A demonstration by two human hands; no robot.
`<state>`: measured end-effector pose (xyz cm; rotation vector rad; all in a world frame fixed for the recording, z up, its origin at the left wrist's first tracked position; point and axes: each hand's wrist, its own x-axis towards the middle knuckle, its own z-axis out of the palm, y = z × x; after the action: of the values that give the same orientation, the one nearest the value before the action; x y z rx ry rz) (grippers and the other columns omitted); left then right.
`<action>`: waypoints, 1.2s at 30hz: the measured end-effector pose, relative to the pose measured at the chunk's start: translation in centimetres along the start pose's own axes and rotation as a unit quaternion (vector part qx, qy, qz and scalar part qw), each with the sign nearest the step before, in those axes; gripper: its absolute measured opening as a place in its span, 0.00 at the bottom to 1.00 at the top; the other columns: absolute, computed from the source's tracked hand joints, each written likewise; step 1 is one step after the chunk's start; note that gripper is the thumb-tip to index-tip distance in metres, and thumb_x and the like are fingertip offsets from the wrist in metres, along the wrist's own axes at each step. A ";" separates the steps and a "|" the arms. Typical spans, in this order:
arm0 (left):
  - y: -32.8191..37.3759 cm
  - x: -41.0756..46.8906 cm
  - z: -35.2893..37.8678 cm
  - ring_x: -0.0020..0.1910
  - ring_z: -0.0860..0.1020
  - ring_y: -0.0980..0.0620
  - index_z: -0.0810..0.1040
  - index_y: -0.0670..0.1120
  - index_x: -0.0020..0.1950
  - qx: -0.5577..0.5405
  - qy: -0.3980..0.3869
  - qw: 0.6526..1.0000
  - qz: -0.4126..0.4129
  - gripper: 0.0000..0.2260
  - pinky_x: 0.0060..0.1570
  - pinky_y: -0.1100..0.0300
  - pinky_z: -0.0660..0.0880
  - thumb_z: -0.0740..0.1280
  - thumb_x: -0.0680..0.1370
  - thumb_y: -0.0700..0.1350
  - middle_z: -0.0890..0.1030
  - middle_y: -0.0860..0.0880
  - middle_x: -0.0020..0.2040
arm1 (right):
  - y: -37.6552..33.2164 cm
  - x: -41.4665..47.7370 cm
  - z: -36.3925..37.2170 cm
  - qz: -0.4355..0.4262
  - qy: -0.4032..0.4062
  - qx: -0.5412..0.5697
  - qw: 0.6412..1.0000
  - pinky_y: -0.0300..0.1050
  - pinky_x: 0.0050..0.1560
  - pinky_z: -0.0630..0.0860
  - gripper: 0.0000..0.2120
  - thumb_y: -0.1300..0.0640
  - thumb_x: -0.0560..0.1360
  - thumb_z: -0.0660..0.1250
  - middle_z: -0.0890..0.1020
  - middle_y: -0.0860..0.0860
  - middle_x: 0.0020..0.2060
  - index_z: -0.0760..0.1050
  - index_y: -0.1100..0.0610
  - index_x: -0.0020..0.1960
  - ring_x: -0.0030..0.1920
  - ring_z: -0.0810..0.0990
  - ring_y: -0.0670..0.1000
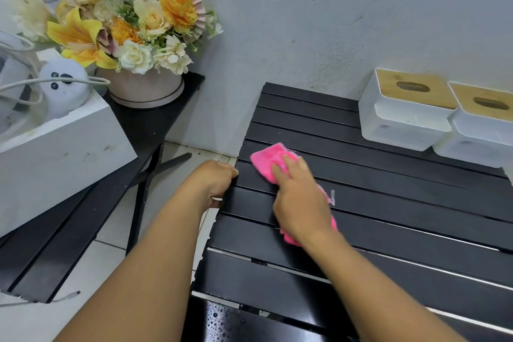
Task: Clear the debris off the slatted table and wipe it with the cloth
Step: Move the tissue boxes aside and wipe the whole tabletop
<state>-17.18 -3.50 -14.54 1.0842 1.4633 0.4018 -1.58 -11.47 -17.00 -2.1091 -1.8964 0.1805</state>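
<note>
The black slatted table (pixel 388 203) fills the right half of the view. A pink cloth (pixel 268 159) lies on its left part. My right hand (pixel 299 197) presses flat on the cloth, fingers stretched toward the far left corner. My left hand (pixel 215 183) grips the table's left edge, fingers curled over the rim. Water droplets show on the nearest slat (pixel 222 316). No loose debris is visible on the slats.
Two white tissue boxes with wooden lids (pixel 408 108) (pixel 483 125) stand at the table's far right. To the left is a second black table (pixel 83 230) with a white box (pixel 63 153) and a flower pot (pixel 144 89). A wall runs behind.
</note>
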 end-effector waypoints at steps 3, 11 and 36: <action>-0.1 0.1 -0.1 0.24 0.73 0.54 0.82 0.46 0.47 0.003 -0.011 1.000 -0.001 0.07 0.33 0.63 0.76 0.64 0.79 0.42 0.79 0.47 0.38 | -1.6 -2.1 0.4 -0.084 -0.011 -0.003 0.996 0.49 0.67 0.68 0.29 0.64 0.71 0.56 0.64 0.51 0.75 0.69 0.55 0.72 0.77 0.56 0.54; -0.3 0.2 -0.1 0.31 0.71 0.50 0.80 0.49 0.46 0.003 -0.011 1.000 -0.001 0.09 0.35 0.62 0.75 0.61 0.79 0.41 0.76 0.48 0.39 | 3.6 1.3 -2.4 -0.002 -0.050 -0.023 0.998 0.50 0.62 0.72 0.29 0.62 0.74 0.58 0.59 0.44 0.76 0.66 0.45 0.73 0.75 0.58 0.47; -0.6 0.2 0.3 0.32 0.75 0.52 0.83 0.43 0.54 -0.015 0.011 1.000 0.006 0.11 0.36 0.62 0.75 0.62 0.80 0.42 0.80 0.48 0.41 | -2.0 3.6 -0.8 -0.097 -0.057 -0.030 0.993 0.48 0.66 0.67 0.25 0.64 0.74 0.58 0.61 0.50 0.75 0.68 0.56 0.71 0.76 0.53 0.53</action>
<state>-17.13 -3.70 -15.18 1.0680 1.4667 0.4449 -2.81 -7.83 -15.24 -1.9744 -2.1850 0.2069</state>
